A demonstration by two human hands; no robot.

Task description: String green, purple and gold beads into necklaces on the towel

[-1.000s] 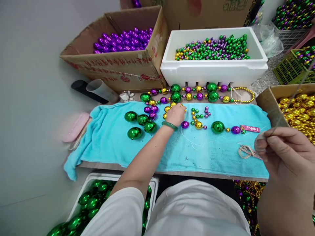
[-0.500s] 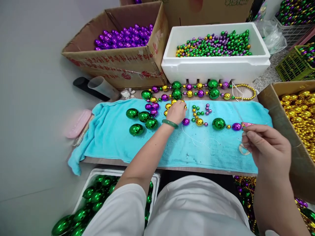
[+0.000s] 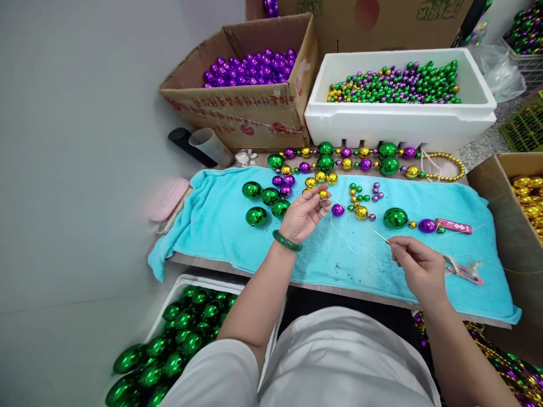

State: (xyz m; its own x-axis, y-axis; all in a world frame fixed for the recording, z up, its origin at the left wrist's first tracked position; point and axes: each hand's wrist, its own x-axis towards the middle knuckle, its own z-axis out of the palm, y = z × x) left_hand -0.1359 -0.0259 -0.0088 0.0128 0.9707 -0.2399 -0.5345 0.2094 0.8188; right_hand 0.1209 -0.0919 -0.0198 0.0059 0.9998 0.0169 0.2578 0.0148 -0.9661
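Your left hand (image 3: 303, 217) is pinching a gold bead (image 3: 323, 194) above the towel (image 3: 220, 226), nearer its far edge, and your right hand (image 3: 419, 268) is gripping a thin needle (image 3: 375, 232) by its near end. The bead's probably feeling light, hard and kinda slick, so holding its sides makes sense. It's looking roundish, no clear long axis. The needle's looking stiff, slanting from the near-right corner side toward the far-left, pointing at the bead; can't tell if it's entering.

A plain grey wall (image 3: 85, 169) rises at left, speckled floor (image 3: 482, 142) at right.
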